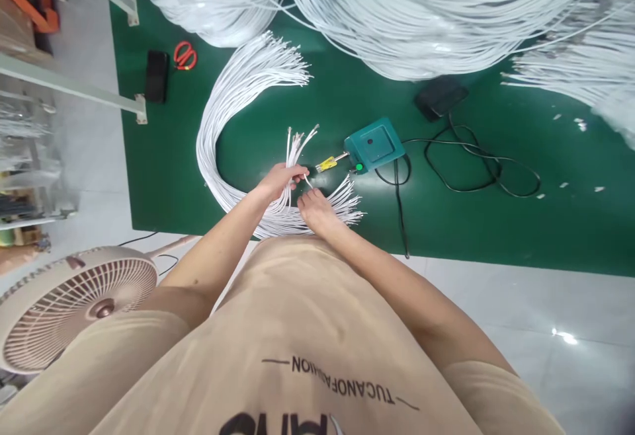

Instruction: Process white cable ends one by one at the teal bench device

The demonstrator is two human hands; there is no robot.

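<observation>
My left hand (284,180) is closed around a small bunch of white cables (294,151), whose ends fan out above the fingers. Just to its right, my right hand (315,210) has its fingers pinched together at the end of one white cable that runs between the hands. A thick curved bundle of white cables (211,137) lies on the green table (173,190), passing beneath both hands. Right of the hands sits a teal box (375,145) with a green button and a yellow-tagged tip (327,164) pointing at them.
Large heaps of white cable (421,18) cover the table's far side. Red scissors (185,55) and a black phone-like object (157,77) lie at the left. A black adapter (440,96) and looped cords are at the right. A fan (102,308) stands at lower left.
</observation>
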